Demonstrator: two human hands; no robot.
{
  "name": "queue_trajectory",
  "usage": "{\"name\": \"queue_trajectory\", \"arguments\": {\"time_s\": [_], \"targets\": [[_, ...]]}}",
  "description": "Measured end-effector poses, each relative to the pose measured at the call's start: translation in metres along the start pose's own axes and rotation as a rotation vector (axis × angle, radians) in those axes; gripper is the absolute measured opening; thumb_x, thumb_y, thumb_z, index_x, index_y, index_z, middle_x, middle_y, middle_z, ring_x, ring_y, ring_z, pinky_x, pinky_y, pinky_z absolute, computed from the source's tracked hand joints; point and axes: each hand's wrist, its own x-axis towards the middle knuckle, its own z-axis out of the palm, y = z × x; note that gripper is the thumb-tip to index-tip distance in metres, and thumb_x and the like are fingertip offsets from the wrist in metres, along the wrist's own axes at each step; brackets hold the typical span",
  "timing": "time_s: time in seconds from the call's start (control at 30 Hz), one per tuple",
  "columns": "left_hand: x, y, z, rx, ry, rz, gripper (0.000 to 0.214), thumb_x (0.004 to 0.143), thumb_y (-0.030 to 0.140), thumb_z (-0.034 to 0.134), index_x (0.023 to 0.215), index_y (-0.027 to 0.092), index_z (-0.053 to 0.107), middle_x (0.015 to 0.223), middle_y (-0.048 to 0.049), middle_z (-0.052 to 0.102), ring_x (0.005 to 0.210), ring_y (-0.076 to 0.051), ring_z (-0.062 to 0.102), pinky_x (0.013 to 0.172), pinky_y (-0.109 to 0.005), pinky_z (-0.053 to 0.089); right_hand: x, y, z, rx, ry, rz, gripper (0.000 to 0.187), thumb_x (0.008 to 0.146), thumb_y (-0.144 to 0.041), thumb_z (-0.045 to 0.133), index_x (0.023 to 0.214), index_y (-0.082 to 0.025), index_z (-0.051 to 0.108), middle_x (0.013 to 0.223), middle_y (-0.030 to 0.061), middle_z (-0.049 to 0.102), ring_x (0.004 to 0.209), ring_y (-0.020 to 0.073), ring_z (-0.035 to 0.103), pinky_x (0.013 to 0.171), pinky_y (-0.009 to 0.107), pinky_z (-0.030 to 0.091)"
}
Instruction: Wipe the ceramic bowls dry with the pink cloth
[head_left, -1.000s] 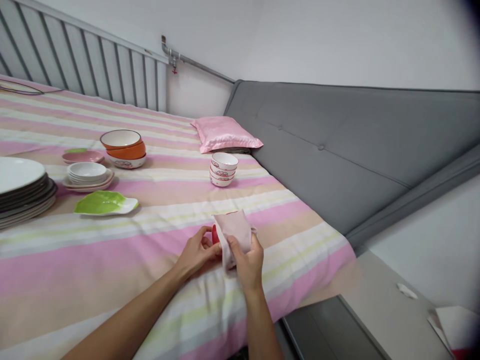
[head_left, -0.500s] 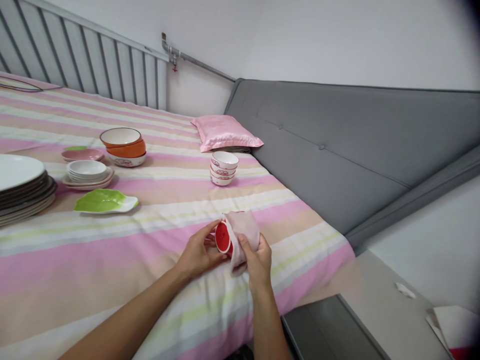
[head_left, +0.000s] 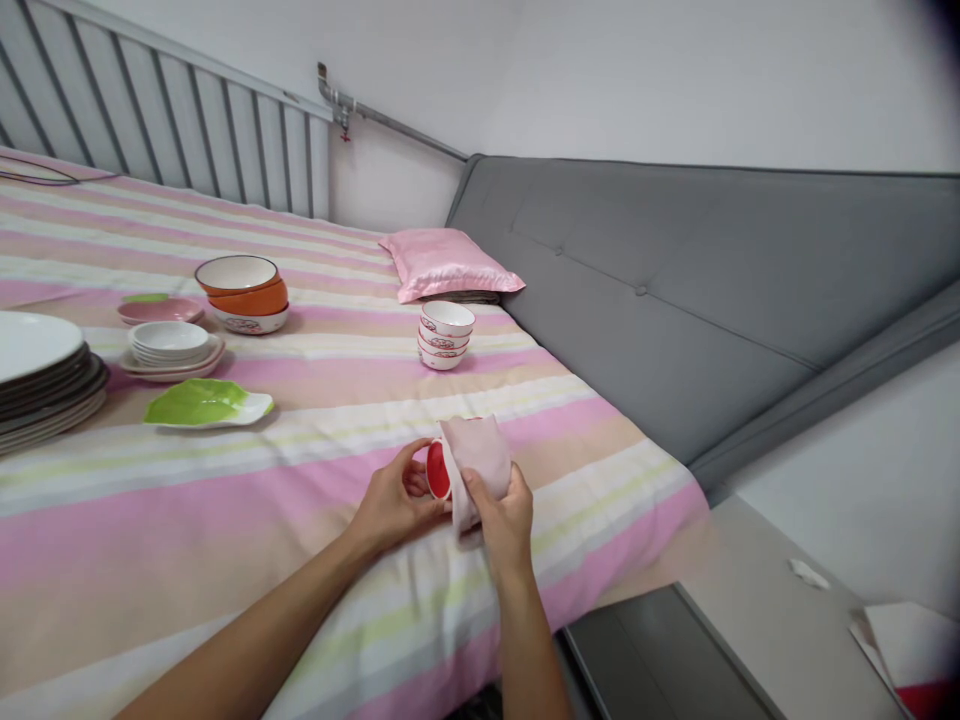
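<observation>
- Red vessel (head_left: 438, 471), white-rimmed, held over the bed (head_left: 225, 560) near its near edge, toward the headboard (head_left: 712, 260) side; mouth faces the left hand (head_left: 394, 505).
- Left fingers part-way open, curved about the vessel's rim, thumb low.
- Right hand (head_left: 510, 515) closed on a pale pink cloth (head_left: 480, 450) wrapped over the vessel, thumb flat on top; its other fingertips hidden behind.
- Room: bare striped bedding runs from the left forearm up to the green leaf dish (head_left: 206, 403), and a shorter strip from the cloth to the white bowl stack (head_left: 444, 345). Bedding drapes over the near edge just right of the right wrist.
- Pink pillow (head_left: 450, 262) sits against the headboard edge, beyond the bowls.
- Most of the vessel lies under cloth; exact kind can't be told.
- Plate stack (head_left: 45, 350) cut by the left frame; red-and-white item (head_left: 915, 650), lower right, blurred.
- Markings on the white bowls: red-and-dark printed motif, too small to read.
</observation>
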Motion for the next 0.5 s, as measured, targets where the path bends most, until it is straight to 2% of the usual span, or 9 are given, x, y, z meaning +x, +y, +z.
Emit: {"name": "queue_trajectory", "arguments": {"time_s": [0.23,0.37,0.5], "targets": [[0.002,-0.005,-0.002,-0.064,-0.013,-0.061,0.071,0.060,0.031,0.079,0.121,0.017,0.047,0.080,-0.0033,0.067,0.065,-0.017,0.063,0.060,-0.028,0.051,-0.001,-0.002,0.004,-0.027,-0.011,-0.012,0.049,0.069,-0.041,0.070,0.109,-0.016,0.058,0.103,0.0098,0.067,0.094,0.0238,0.063,0.081,0.032,0.050],[0.004,-0.008,-0.003,-0.137,0.028,-0.161,0.066,0.057,0.035,0.080,0.115,0.016,0.052,0.070,-0.0010,0.067,0.065,-0.019,0.064,0.061,-0.028,0.050,-0.002,0.000,0.005,-0.060,-0.032,-0.044,0.043,0.069,-0.040,0.070,0.104,-0.017,0.059,0.099,0.0087,0.068,0.092,0.0237,0.063,0.079,0.032,0.050],[0.005,-0.011,-0.003,-0.254,0.029,-0.251,0.059,0.060,0.037,0.079,0.109,0.015,0.054,0.069,-0.0020,0.067,0.066,-0.021,0.065,0.064,-0.030,0.051,-0.004,0.000,0.007,-0.047,-0.054,-0.075,0.042,0.070,-0.039,0.069,0.104,-0.016,0.059,0.096,0.0079,0.069,0.088,0.0224,0.064,0.078,0.031,0.050]]}}
